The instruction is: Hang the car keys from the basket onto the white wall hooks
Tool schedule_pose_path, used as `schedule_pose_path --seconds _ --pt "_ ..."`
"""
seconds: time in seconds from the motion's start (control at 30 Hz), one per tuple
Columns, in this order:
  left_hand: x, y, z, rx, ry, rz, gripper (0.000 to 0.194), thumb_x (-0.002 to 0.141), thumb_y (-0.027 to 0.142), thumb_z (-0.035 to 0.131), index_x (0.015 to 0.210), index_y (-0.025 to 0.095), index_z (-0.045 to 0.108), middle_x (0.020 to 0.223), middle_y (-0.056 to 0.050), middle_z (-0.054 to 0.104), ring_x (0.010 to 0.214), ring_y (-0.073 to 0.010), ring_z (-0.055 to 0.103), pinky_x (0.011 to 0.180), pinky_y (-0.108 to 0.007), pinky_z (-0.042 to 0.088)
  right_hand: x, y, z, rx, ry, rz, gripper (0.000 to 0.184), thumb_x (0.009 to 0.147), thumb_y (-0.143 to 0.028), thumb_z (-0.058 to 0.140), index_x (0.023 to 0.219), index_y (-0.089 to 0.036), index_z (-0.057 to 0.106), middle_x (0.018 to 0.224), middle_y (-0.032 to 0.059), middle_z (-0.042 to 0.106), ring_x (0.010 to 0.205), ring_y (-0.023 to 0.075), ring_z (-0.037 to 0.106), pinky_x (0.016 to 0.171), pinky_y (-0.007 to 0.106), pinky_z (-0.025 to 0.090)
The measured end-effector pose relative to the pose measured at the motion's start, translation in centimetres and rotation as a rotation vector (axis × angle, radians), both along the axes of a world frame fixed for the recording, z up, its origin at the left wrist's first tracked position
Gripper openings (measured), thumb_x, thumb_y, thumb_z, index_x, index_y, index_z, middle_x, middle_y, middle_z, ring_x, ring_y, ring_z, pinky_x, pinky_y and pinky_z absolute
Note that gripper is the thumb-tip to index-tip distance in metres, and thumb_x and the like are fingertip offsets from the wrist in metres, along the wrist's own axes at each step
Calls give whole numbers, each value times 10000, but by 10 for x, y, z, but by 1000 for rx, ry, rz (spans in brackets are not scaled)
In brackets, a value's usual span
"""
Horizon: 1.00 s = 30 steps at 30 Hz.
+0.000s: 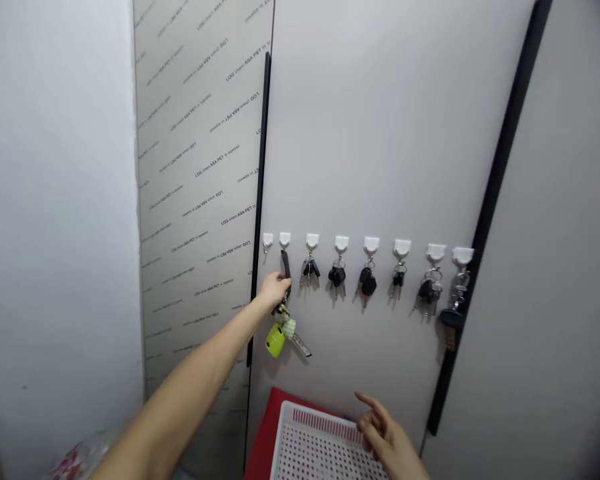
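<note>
My left hand is closed around the black strap of a bunch of keys, just under a white hook. The strap's upper end is at the hook; whether it hangs there I cannot tell. Below the hand dangle a yellow-green key fob, a pale striped charm and a tag with dark lettering. My right hand hovers by the rim of a white perforated basket, index finger stretched out and the others loosely bent, with nothing visible in it.
Several key bunches hang from white hooks in a row on the cabinet door. The leftmost hook bears a small metal clasp. Black handle strips edge the door. Something red lies under the basket.
</note>
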<state>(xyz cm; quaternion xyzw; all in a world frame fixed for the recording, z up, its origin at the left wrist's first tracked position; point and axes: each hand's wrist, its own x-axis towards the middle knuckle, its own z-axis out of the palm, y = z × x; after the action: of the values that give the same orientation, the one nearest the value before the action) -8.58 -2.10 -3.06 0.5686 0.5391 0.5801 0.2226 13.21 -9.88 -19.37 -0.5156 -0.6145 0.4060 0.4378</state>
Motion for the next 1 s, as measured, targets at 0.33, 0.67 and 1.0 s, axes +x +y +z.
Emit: schedule_pose_path --seconds 0.33,0.67,1.0 --pt "-22 -11 70 289 -325 -28 179 531 260 486 667 144 498 517 43 468 443 -59 415 434 -163 323 11 3 -13 -26 20 -3 468 600 -365 391 987 -112 321 498 -68 339 425 70 341 422 203 274" --pt "14 -58 -36 21 -124 -228 168 570 295 450 624 141 488 472 58 428 455 -60 387 454 -159 300 9 6 -18 6 -9 29 354 634 -288 387 948 -123 389 513 -58 364 445 66 371 437 199 306" --pt "53 -88 -150 -63 205 -336 213 683 281 335 653 149 500 479 40 433 459 -65 371 454 -164 271 -9 32 82 471 -179 -125 278 642 -235 397 892 -132 459 677 17 496 598 97 467 577 234 383"
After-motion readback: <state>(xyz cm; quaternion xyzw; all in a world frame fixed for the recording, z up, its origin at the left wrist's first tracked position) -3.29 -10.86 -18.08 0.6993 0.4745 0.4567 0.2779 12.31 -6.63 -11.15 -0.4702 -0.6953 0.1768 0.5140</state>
